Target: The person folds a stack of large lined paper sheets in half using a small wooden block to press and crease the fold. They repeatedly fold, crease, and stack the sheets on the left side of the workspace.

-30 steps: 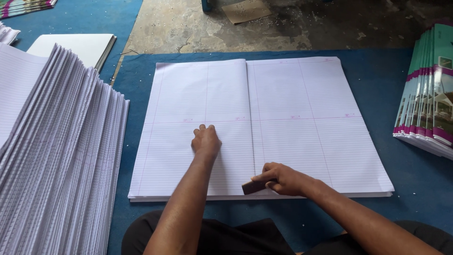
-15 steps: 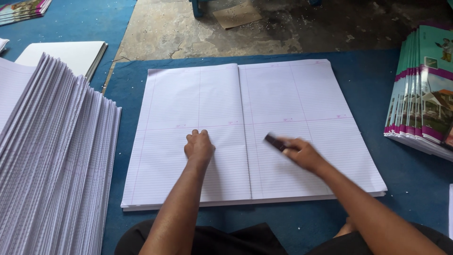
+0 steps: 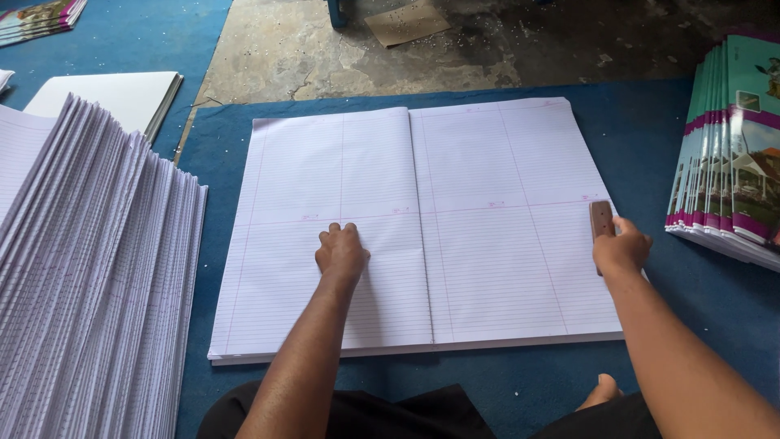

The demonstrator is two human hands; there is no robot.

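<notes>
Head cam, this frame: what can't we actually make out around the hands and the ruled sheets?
- Brown block: its lower end sits under the right hand, so the grip is unclear.
- Ruled sheets: small pink marks too tiny to read; how many sheets lie in the pile is not countable.
- Left hand: palm side hidden, contact pressure unknown.
- Colourful booklets: cut off by the right edge.

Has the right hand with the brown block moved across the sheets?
Yes. The right hand and block slid from near the centre fold to the sheets' right edge.

Covers stack (image 3: 735, 146) cut off right.
</notes>
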